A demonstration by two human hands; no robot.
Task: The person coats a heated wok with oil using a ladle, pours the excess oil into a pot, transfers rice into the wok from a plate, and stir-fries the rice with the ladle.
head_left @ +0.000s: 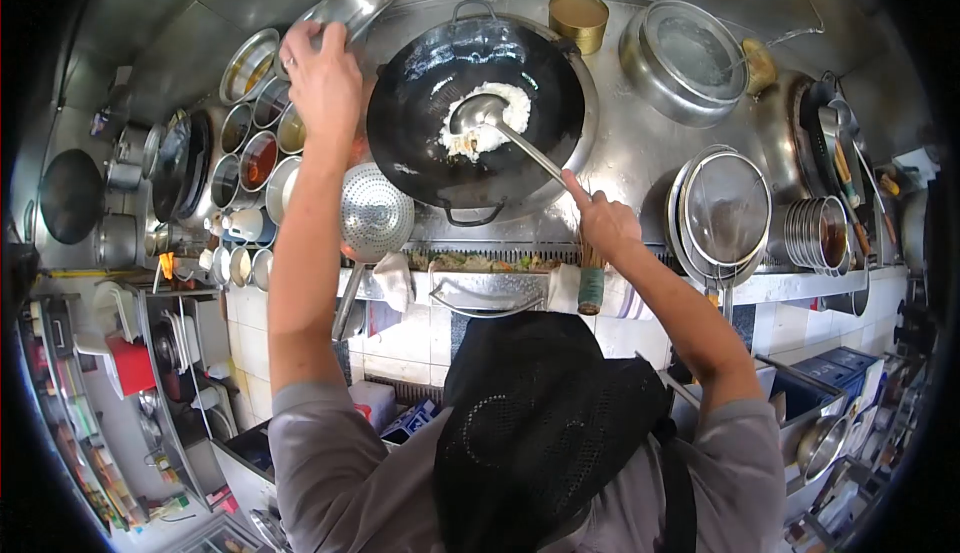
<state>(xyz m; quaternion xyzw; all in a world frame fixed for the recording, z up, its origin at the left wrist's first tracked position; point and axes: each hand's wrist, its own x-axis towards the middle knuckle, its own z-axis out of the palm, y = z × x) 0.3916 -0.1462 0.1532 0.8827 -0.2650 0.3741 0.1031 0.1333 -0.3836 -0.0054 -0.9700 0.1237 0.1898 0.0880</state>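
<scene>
As you stand over the steel range (625, 148), seen from above, a cluster of seasoning pots (262, 160) sits at the far left, one filled with something red. Just right of them your left arm stretches forward, and your left hand (322, 78), a ring on one finger, is bent closed on the near edge of a tilted steel bowl (355, 8); the fingertips are partly hidden. Nearer you, right of that forearm, lies a perforated skimmer (377, 211).

In the middle sits a black two-handled wok (420, 158). At its centre is a mound of white, rice-like food (516, 111) with a few browned bits at its near edge. The round head of a steel ladle (482, 110) rests over that mound, its handle slanting across the wok's right rim.

At that handle's end, your right hand (608, 225) is wrapped tight, forefinger extended along the shaft. Farther right, well apart from your hand, wire strainers (727, 208) lie stacked beside nested steel bowls (812, 233).
</scene>
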